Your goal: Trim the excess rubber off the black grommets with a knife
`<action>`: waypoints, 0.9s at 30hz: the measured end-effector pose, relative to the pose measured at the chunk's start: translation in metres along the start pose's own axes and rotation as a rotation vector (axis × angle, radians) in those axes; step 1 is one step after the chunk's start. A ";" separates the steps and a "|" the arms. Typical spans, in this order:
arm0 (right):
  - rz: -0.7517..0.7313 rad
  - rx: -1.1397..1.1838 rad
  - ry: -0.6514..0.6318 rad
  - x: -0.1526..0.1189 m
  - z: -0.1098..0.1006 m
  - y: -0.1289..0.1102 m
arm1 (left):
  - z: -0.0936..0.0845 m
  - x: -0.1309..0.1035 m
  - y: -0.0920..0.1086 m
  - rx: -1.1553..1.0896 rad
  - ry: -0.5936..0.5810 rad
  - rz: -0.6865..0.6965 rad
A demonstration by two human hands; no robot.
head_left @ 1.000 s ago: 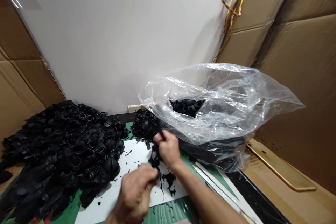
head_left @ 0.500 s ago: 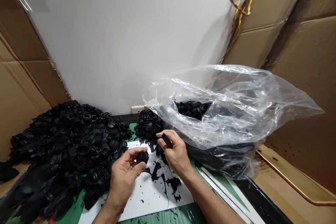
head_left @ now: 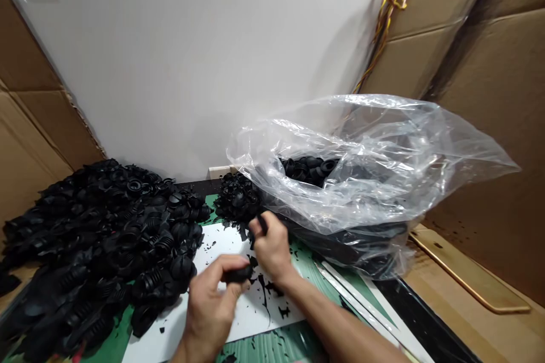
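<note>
My left hand point(head_left: 213, 300) pinches a black ribbed rubber boot point(head_left: 238, 274) between thumb and fingers, over the white sheet point(head_left: 221, 233). Up and to the right, my right hand point(head_left: 270, 244) is closed around a small black piece point(head_left: 262, 223); only its end shows, so its kind is unclear. Thin black rubber scraps point(head_left: 266, 289) lie on the sheet beneath and between the hands. To the left spreads a big pile of similar black ribbed boots point(head_left: 106, 238). A smaller heap of black trimmings point(head_left: 237, 195) sits just beyond my right hand.
A clear plastic bag point(head_left: 361, 198) holding black rubber parts stands at the right. Beyond it lies a gold phone point(head_left: 472, 272) on cardboard. White strips point(head_left: 361, 306) rest on the green mat point(head_left: 272, 346). Cardboard panels point(head_left: 38, 130) flank the wall, and twisted wires point(head_left: 385, 22) hang at right.
My left hand has moved right and slightly down, turning the boot. My right hand has shifted a little left and curled further. The view has shifted slightly.
</note>
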State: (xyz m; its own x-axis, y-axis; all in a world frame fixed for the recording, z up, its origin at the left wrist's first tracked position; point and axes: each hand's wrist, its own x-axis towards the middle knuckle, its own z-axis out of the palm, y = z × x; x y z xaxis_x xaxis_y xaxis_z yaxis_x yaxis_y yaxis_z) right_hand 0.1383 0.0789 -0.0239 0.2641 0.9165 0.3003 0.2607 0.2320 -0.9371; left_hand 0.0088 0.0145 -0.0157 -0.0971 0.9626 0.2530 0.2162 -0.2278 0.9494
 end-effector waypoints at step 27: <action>0.098 0.289 -0.507 -0.024 -0.001 -0.023 | -0.008 0.011 0.003 -0.379 0.105 -0.260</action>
State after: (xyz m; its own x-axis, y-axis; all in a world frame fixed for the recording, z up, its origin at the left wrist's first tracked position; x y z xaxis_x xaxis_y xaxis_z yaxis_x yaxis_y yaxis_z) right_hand 0.1266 0.0514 -0.0093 -0.2212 0.9630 0.1543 -0.0247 0.1526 -0.9880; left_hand 0.0010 0.0238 -0.0085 -0.2033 0.9791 -0.0037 -0.1969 -0.0372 0.9797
